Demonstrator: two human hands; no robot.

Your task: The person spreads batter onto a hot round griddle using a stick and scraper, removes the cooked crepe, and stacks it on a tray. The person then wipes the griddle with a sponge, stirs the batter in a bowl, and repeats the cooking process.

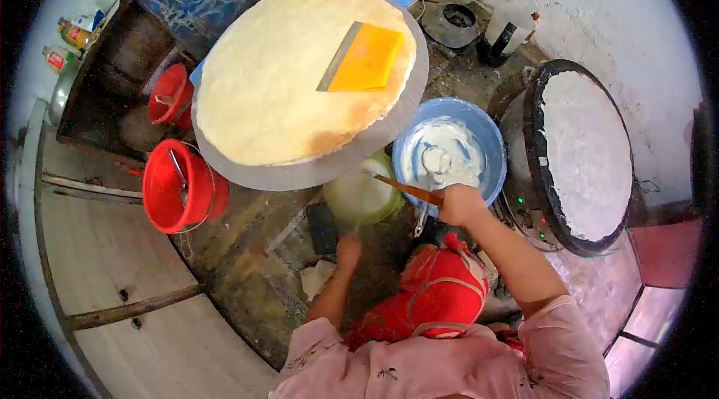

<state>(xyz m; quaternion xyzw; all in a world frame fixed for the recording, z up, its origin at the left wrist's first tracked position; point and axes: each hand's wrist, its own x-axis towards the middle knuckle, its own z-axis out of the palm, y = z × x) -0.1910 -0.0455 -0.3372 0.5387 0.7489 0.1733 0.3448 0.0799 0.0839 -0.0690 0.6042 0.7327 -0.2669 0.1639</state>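
My right hand (460, 206) is closed around the brown handle (410, 188) of a tool whose far end reaches into a greenish bucket (350, 210). Pale contents show in that bucket, and the tool's tip is blurred there. My left hand (349, 248) is at the bucket's near side, its fingers smeared and partly hidden. Just beyond my right hand is a blue basin (500, 146) of white batter (460, 146), with a metal ladle (422, 221) leaning over its near rim. An orange scraper (374, 59) with a grey edge lies on a large round flatbread (277, 69).
The flatbread rests on a round grey board (247, 176) at upper middle. A round griddle (533, 152) coated with a white layer (584, 152) stands at right, with small lights on its side. Red buckets (155, 193) stand at left, beside pale cabinets (112, 242).
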